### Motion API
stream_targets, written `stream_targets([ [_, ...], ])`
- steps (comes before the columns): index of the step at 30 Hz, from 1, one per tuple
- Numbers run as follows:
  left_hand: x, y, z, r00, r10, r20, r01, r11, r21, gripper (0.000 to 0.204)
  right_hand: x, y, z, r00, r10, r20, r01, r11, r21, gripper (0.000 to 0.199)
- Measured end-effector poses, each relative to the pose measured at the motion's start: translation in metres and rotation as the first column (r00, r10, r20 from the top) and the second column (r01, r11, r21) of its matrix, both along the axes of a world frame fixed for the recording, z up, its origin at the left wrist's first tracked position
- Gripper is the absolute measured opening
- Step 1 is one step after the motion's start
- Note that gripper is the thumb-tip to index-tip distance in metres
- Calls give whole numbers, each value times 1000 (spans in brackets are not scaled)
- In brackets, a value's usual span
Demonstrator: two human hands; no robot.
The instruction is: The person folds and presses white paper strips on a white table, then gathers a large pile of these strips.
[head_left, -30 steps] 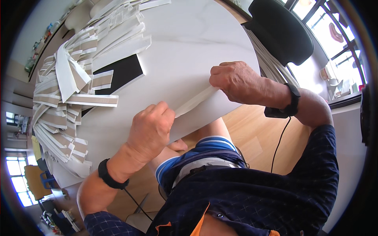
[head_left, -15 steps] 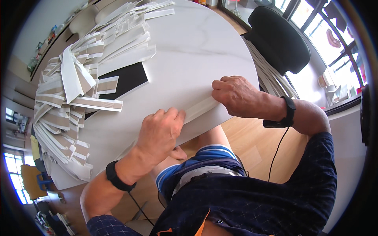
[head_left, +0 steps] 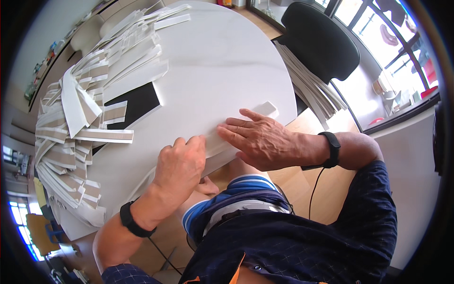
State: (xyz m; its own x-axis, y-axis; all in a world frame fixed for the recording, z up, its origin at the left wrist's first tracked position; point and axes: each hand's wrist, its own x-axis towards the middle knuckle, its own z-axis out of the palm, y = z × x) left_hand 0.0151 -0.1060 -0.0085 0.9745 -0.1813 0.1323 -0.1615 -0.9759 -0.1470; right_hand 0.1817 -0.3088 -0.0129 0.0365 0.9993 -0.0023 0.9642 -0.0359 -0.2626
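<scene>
A long white strip [head_left: 263,111] lies flat near the front edge of the round white table [head_left: 217,61]. My right hand [head_left: 260,137] is pressed flat on the strip with fingers spread, pointing left. My left hand [head_left: 182,163] is curled, and its fingertips pinch the strip's near end at the table edge. Both wrists wear black bands.
A big heap of white and grey-brown strips [head_left: 80,123] covers the table's left side, around a black panel [head_left: 137,104]. A black office chair [head_left: 319,45] stands at the far right with a fan of strips [head_left: 309,87] leaning on it. A cable hangs by my right arm.
The strip has come down flat on the table. My right hand has opened and slid left along it toward my left hand, which stays at the near end.
</scene>
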Motion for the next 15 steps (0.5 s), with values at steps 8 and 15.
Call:
stream_targets([
  [8,-1,1,3,999,8,-40,-6,999,40,42,40,-71,-2,975,-184,126,176,982,69,76],
  [15,13,23,17,997,9,-76,-31,953,-303,39,64,-78,34,920,-375,115,351,918,185,77],
])
